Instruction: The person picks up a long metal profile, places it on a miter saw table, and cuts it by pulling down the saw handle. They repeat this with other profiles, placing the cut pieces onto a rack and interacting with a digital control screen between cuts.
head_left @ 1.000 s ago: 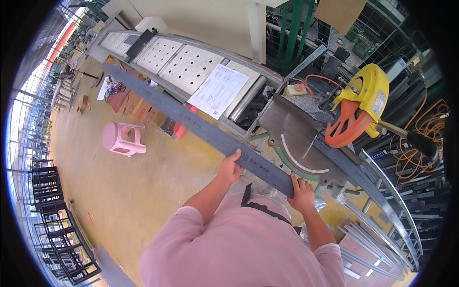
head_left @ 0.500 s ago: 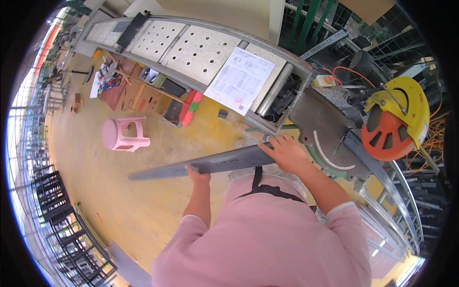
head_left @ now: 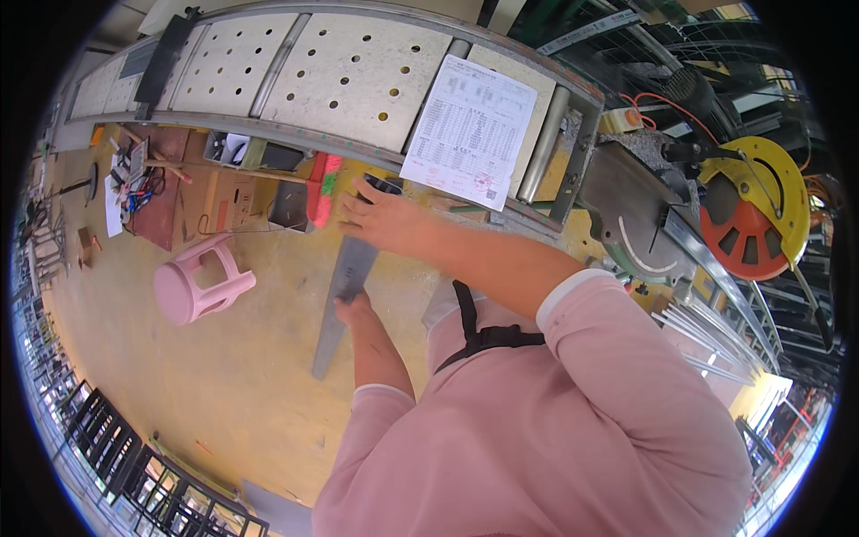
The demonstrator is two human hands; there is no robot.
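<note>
A long grey metal profile (head_left: pixel 355 268) runs away from me at a slant, its near end low over the floor and its far end close to the bench's front side. My left hand (head_left: pixel 354 310) is closed around its edge near the middle. Farther up, my right hand (head_left: pixel 385 217) lies across the profile with the fingers curled over its left edge, the arm reaching across my front. Beyond the right hand a short dark stretch of the far end shows. The right palm hides the part beneath it.
A roller bench (head_left: pixel 349 152) with perforated plates spans the far side, a printed sheet (head_left: pixel 474 134) lying on it. To the right stands a cut-off saw (head_left: pixel 761 206) with a yellow and orange guard. A pink stool (head_left: pixel 183 291) and a red-green brush (head_left: pixel 320 190) are at left.
The profile has swung from nearly sideways to pointing away from me. My right hand has moved left and farther out with it. The view has shifted, with the stool now lower and farther left.
</note>
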